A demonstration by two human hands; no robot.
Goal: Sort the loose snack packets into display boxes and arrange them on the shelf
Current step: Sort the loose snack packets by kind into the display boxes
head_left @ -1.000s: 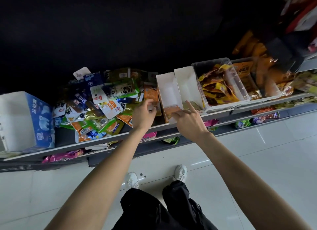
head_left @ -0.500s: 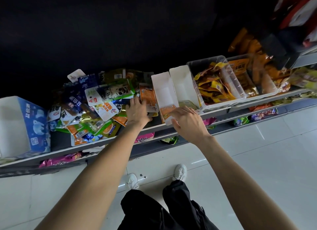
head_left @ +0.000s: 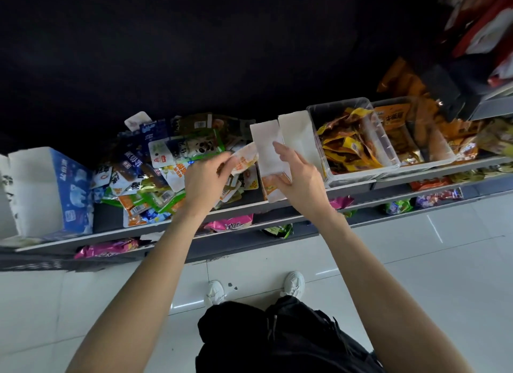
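Left hand (head_left: 205,178) was closed on one orange-and-white packet (head_left: 244,158), pinched by its edge and lifted clear of the loose packets (head_left: 155,175), tilted toward the open white display box (head_left: 266,153) just to its right; probably held that way so it could slide in flat on the orange packet already lying at the box's near end. Right hand (head_left: 298,175) rested against that box with fingers loosely spread along its wall and nothing gripped inside them, apparently steadying the light card so it would not skid as the packet entered. A second white box (head_left: 295,139) stood touching the first, nothing visible in it. Beyond it, two clear plastic bins (head_left: 388,161) held yellow and orange packs, already sorted by the look of it. A blue carton (head_left: 75,189) stood at the far left, well apart from the pile. All sat on a narrow shelf (head_left: 277,203) with a pale front edge; lower shelves showed pink, green and purple packets poking out. Back of the shelf was dark, detail lost. Floor was glossy pale tile; white shoes and dark trousers visible below. Most of the heap remained unsorted.
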